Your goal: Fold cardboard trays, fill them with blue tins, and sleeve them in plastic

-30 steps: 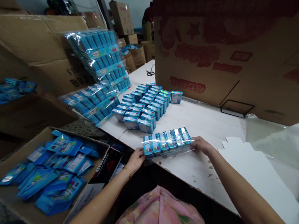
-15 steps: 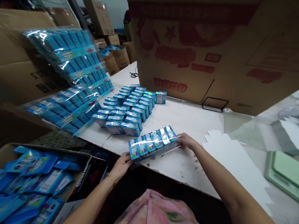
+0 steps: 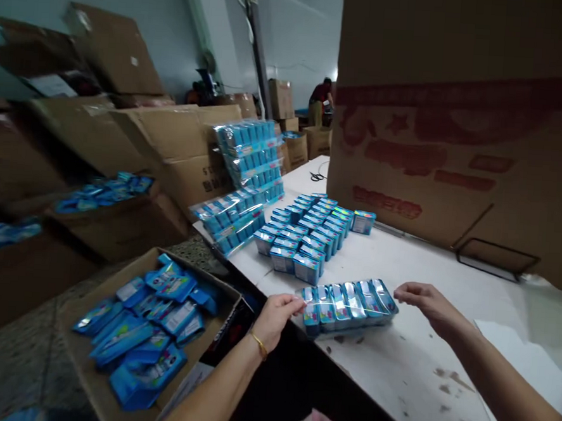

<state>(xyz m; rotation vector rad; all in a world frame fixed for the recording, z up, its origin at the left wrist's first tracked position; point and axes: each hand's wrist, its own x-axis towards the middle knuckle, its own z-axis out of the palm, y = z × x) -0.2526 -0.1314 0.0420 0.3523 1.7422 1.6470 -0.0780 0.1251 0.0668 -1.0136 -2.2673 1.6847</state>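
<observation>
A clear-wrapped pack of small blue boxes [image 3: 346, 306] lies near the table's front edge, its boxes side by side in a row. At its left end, my left hand [image 3: 277, 318] pinches the wrapping between thumb and fingers; a gold bracelet circles that wrist. My right hand [image 3: 430, 302] is at the pack's other end, fingers loosely bent and fingertips close to the corner. Whether they touch the film is hard to see. Behind the pack, rows of loose blue boxes [image 3: 307, 244] stand on the white table [image 3: 383, 255].
Wrapped packs [image 3: 250, 164] are stacked at the table's left edge. Below left, an open carton [image 3: 157, 254] holds flattened blue packets. A large cardboard box [image 3: 457, 132] stands at the back, with a black wire frame [image 3: 497, 258] before it. Scissors [image 3: 317, 176] lie farther back; a person [image 3: 320, 102] is distant.
The view has swung left, showing more cartons and a distant person. The pack now rests flatter on the table. My right hand has loosened from the film at its end.
</observation>
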